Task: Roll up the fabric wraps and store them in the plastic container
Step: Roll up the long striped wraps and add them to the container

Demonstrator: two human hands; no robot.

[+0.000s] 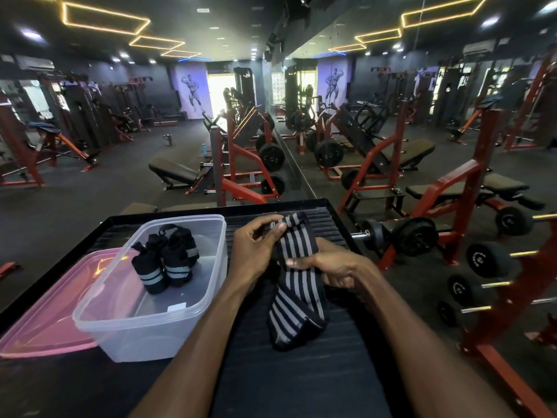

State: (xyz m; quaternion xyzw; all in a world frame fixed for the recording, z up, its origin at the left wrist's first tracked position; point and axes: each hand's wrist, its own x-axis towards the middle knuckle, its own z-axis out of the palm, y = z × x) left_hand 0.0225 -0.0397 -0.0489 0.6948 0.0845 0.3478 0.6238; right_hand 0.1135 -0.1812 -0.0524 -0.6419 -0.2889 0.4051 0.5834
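A long black fabric wrap with grey stripes (297, 267) hangs between my hands over the black ribbed platform (325, 221). My left hand (256, 251) pinches its upper end with thumb and fingers. My right hand (334, 268) grips the wrap lower down, thumb on the stripes. The loose lower end lies folded on the platform. To the left stands the clear plastic container (211, 267), open, with two rolled black wraps (165, 260) upright inside, side by side.
A pink lid (45, 321) lies flat under and left of the container. A red rack of dumbbells (488, 260) runs along the right side. Benches and red weight machines fill the gym floor beyond the platform's far edge.
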